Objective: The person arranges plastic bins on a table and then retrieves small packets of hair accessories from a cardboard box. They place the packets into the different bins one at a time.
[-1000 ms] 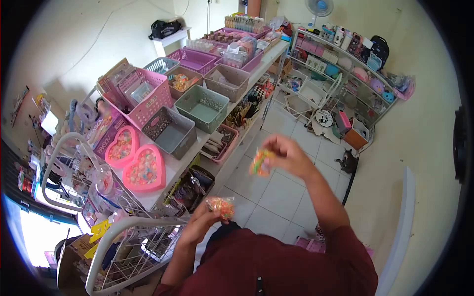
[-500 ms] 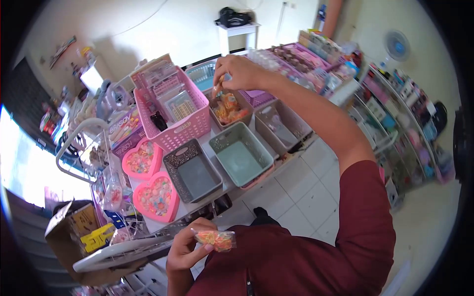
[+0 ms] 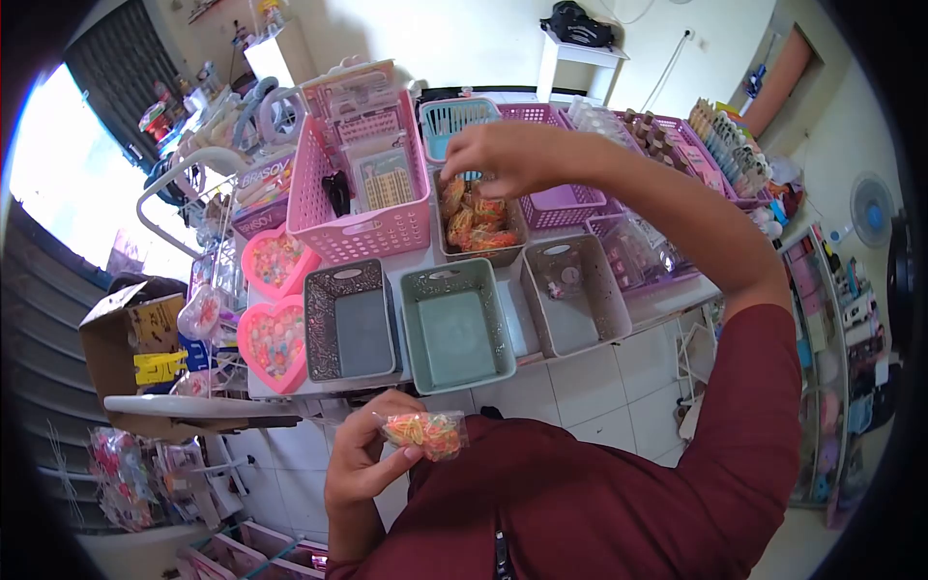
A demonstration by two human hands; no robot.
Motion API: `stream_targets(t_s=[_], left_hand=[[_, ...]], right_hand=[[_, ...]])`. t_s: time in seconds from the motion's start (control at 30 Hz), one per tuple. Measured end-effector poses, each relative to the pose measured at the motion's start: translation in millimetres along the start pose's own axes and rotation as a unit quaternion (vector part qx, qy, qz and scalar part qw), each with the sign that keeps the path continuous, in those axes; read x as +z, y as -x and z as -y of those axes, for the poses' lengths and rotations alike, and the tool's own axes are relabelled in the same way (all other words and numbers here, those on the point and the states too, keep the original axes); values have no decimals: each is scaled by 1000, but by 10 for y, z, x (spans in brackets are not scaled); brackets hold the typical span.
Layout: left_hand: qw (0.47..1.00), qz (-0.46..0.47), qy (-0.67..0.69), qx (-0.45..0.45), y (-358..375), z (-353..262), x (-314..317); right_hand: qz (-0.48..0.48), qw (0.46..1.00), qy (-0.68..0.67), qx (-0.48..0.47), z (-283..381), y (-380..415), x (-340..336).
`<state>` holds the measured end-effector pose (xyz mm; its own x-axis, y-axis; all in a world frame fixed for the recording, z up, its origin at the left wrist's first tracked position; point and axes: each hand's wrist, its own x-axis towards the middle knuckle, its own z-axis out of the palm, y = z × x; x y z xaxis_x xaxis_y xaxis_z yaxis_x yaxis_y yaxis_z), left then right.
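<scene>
Near my body, my left hand [image 3: 367, 459] pinches a clear packet of small rubber bands [image 3: 425, 434], orange, yellow and green, between thumb and fingers. My right hand [image 3: 503, 159] reaches over the far side of a brown-grey basket [image 3: 509, 255]. Its fingers curl downward with thumb and fingertips apart, and no packet shows between them. Inside that basket lie several orange packets [image 3: 480, 232], partly hidden by the hand. Closer to me stand a dark grey basket [image 3: 350, 333], a green basket [image 3: 454, 333] and a taupe basket [image 3: 576, 333] with a small clear packet in it.
A tall pink basket [image 3: 362, 237] of packaged goods stands left of the packets. Two pink heart-shaped boxes [image 3: 274, 343] lie at the table's left edge. Purple trays [image 3: 561, 205] and a light blue basket [image 3: 454, 118] stand behind. A white rack rail [image 3: 193, 406] borders the left.
My view has turned to the right. My right hand's fingers have spread over the brown-grey basket, where they were pinched together before. The left hand still holds its packet.
</scene>
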<state>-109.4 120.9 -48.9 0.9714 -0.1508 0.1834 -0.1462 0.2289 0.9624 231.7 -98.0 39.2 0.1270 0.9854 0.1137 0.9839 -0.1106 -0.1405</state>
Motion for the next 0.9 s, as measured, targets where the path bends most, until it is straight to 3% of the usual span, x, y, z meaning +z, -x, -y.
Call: stream_targets(t_s=[0.07,0.13,0.2,0.33,0.43,0.53,0.57,0.63,0.7,0.77,0.8,0.87,0.9], left_hand=[[1000,-27,-10,12,-103,-63,100],[995,-58,-54,52,-228,-91,169],[992,-80,-62,77,-384,-138,309],[984,-122,-67,106,-666,-195,543],[980,-156,-54,114,-854,-182,618],[928,-99,-350,86,-958,-171,503],[928,-100,-349,84,-1008,-187,525],[839,-19,-532,107,-1091,-197,572],[813,-7,-576,89,-1152,-143,631],[783,5,-618,71,-1179,-59,656],[768,13,-637,65,-1184,-6,652],[754,20,-654,56,-1181,21,654],[756,21,-652,54,-1182,21,655]], right_hand=[[-32,999,0,36,251,79,-342],[37,980,-180,74,702,159,-542],[39,954,-299,-8,1077,263,-444],[30,938,-339,-72,1309,376,-187],[9,944,-315,-103,1005,386,-370],[-51,995,-70,-56,459,380,-474],[-77,996,25,-32,320,370,-441],[-67,997,31,0,137,272,-229],[-59,997,38,29,30,197,45],[106,993,-43,26,48,138,218],[106,993,-44,23,5,118,242],[225,972,-70,17,16,61,152],[226,971,-70,15,5,58,102]])
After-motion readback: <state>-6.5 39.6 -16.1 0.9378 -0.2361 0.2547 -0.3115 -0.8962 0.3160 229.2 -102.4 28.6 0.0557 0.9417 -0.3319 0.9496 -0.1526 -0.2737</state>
